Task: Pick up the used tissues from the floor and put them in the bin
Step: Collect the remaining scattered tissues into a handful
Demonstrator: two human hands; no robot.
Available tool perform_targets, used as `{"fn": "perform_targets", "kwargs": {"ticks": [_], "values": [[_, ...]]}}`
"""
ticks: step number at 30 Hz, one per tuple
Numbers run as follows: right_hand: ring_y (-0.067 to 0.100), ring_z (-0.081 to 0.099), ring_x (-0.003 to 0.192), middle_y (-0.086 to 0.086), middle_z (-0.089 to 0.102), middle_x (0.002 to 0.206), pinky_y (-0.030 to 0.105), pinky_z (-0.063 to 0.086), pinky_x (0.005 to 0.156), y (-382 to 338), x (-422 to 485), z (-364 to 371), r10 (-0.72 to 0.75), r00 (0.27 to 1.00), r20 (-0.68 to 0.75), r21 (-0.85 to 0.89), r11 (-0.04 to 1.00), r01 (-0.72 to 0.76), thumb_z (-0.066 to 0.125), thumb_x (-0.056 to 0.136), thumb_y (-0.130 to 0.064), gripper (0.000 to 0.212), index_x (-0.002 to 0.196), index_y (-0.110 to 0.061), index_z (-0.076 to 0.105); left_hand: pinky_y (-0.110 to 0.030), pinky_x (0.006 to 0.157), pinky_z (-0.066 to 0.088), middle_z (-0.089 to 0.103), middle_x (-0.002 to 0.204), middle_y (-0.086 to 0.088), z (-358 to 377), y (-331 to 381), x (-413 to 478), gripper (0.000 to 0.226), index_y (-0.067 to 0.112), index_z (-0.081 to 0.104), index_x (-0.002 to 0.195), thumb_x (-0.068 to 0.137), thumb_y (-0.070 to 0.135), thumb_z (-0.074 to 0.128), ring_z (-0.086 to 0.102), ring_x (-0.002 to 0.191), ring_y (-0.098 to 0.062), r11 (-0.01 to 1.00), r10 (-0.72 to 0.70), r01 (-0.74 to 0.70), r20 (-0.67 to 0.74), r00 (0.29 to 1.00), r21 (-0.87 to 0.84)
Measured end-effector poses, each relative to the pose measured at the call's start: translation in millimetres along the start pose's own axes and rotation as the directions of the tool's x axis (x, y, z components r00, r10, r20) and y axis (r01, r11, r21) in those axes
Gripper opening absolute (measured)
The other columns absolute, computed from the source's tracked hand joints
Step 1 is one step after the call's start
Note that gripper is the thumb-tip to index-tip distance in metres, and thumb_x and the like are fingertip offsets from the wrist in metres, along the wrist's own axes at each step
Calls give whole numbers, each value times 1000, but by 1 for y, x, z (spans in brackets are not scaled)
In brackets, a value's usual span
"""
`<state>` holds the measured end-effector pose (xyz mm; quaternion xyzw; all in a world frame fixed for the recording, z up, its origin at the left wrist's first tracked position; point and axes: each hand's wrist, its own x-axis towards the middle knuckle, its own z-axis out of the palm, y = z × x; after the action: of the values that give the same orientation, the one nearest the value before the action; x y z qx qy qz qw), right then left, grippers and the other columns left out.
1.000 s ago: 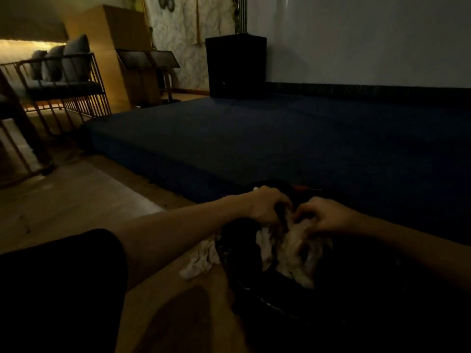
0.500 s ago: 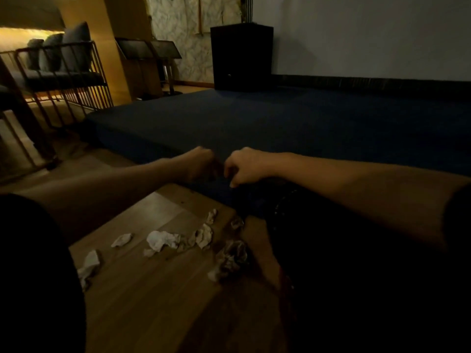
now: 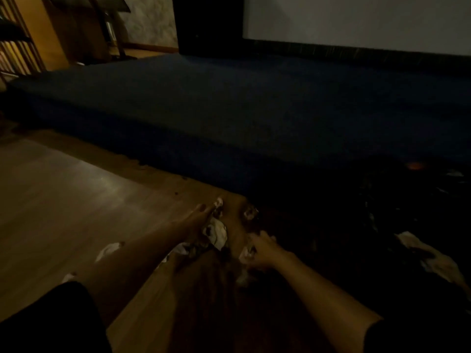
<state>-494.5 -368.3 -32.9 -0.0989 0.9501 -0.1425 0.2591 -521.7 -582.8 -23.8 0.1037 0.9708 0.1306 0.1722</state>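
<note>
Several crumpled white tissues lie on the wooden floor (image 3: 76, 200) in dim light. My left hand (image 3: 198, 222) is stretched out low over them, fingers apart, its fingertips touching a small tissue (image 3: 219, 202) and a larger crumpled tissue (image 3: 218, 231) lying beside its palm. My right hand (image 3: 262, 248) is curled around a tissue wad (image 3: 246, 252) just to the right. Another small tissue (image 3: 251, 212) lies between the hands and the bin. The dark, black-lined bin (image 3: 369, 212) stands at the right, with pale tissues (image 3: 423, 253) inside it.
More tissues (image 3: 108, 249) lie on the floor left of my left forearm. A low dark blue carpeted platform (image 3: 254, 110) runs across behind the floor. A black speaker cabinet (image 3: 209, 24), music stands and a wooden cabinet stand at the back.
Both hands have come down from in front of the platform edge to the tissues on the floor. The right hand has closed on a wad. The view has tilted down.
</note>
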Motion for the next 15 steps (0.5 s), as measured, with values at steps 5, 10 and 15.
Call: {"fn": "perform_targets", "kwargs": {"ticks": [5,10,15], "values": [[29,28,135,9,31,149,31,25,109,25,26,65,18,964,-264,120,993,14,50,85,-28,50,134,-17,44,-50,113,26,-12,156,-17,25,-16,52,104,31,-10,144,77,34,70,11,143,-42,996,30,-34,-55,998,-81],[36,43,118,27,52,124,33,30,97,27,46,80,-18,928,-373,173,981,88,45,88,9,28,111,6,60,-53,115,26,20,155,-11,46,-39,97,66,26,26,143,87,42,57,23,141,-35,985,133,-118,-120,984,123],[35,58,94,28,63,96,26,35,70,13,81,26,78,873,-482,371,920,123,51,79,1,18,84,11,66,-30,104,36,45,141,-14,42,-28,94,59,5,53,127,79,37,63,45,128,-29,974,212,-220,-137,968,-46]]}}
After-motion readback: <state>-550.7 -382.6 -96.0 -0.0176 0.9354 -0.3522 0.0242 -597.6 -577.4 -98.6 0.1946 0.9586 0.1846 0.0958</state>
